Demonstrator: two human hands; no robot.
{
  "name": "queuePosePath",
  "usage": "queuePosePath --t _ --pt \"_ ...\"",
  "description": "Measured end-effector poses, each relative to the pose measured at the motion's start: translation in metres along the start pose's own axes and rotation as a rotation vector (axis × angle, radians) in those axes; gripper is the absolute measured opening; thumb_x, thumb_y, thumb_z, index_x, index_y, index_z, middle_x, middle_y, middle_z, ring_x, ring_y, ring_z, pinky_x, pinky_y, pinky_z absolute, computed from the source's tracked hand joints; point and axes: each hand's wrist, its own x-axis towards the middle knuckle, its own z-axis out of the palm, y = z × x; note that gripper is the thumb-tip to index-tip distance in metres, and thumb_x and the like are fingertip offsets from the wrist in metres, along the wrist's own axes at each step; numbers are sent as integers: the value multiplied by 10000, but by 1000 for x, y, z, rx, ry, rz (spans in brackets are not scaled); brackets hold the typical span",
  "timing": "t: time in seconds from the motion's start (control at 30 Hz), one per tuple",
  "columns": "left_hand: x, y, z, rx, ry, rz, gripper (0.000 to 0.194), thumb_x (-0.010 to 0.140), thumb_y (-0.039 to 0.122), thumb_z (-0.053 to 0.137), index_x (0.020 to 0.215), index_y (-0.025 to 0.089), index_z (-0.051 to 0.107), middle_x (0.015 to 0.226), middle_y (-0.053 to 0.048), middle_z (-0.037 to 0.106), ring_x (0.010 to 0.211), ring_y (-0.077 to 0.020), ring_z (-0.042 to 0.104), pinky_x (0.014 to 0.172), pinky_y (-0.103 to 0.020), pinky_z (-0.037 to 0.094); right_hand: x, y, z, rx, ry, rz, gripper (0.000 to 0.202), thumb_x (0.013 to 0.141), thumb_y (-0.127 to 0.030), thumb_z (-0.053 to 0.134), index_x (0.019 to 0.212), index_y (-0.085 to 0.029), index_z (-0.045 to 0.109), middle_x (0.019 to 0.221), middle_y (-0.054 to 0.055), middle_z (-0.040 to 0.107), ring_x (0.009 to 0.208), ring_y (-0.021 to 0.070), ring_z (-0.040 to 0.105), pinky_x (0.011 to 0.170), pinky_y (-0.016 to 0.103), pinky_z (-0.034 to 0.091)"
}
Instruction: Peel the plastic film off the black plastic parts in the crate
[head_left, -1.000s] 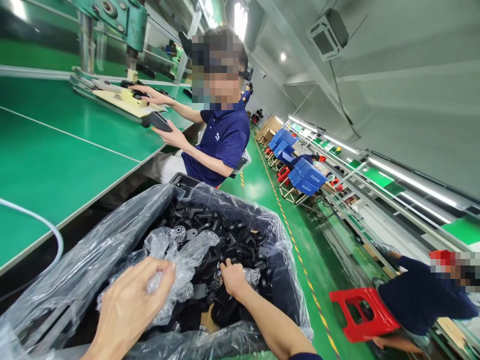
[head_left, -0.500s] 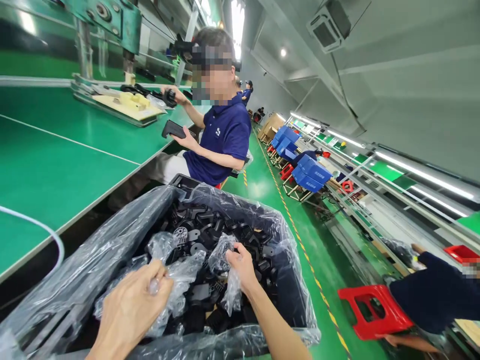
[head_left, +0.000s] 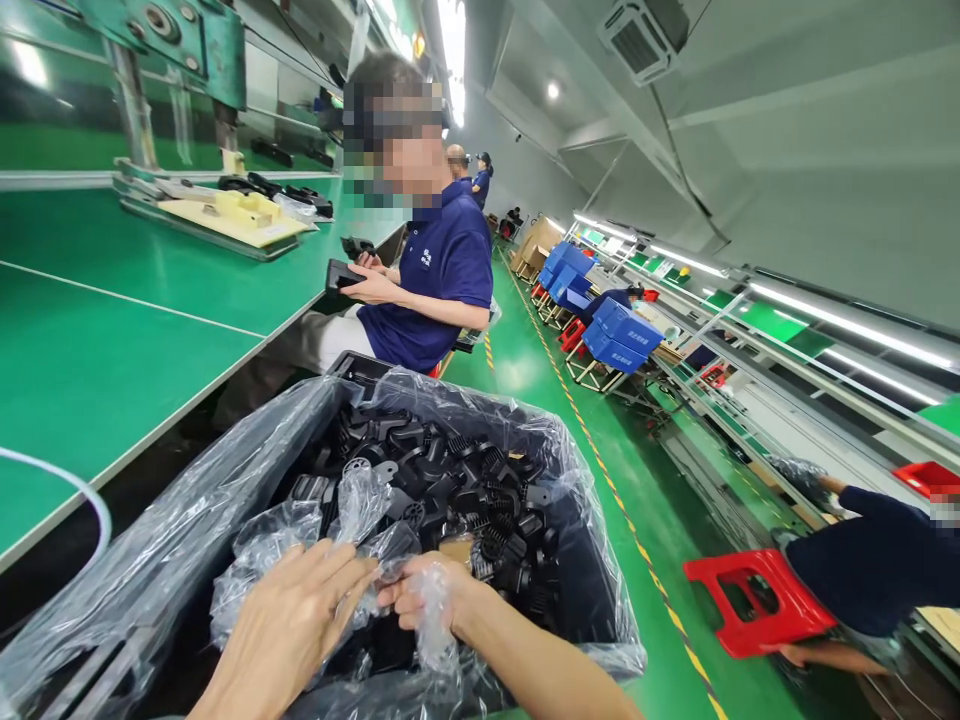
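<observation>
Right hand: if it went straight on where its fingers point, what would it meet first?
Probably the clear plastic bunched at the left hand, then that hand's fingers; depth between them is unclear from this view.

Here at the near left we've got a bare left hand, broad-backed with rounded knuckles and long, slender fingers; over to its right, a bare right hand, narrow at the wrist, running into a long, bare right forearm that widens nearer.
</observation>
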Motion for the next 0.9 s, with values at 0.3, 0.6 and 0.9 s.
queuePosePath --t 0.3,0.6,0.9 --pt "3 6 -2 -120 -142 -541 506 1026 564 374 1461 351 518 906 15 747 736 -213 692 702 -346 456 -3 -11 -9 -342 330 -600 221 851 -373 693 973 -210 608 740 -53 560 623 97 465 671 227 405" --pt "-4 -5 1 -155 -16 -476 366 983 547 455 965 364 772 1080 35 774 1000 -251 714 904 -401 520 -11 -5 -35 -994 511 -514 268 940 -413 709 1145 -243 741 918 -12 752 798 136 668 802 263 531" --pt "1 -3 -8 -153 -46 -629 330 963 578 455 975 376 716 1120 76 760 982 -255 708 735 -370 545 22 3 -90 -1626 698 -37 252 947 -321 711 1111 -135 670 1232 92 653 1159 255 633 1008 490 551"
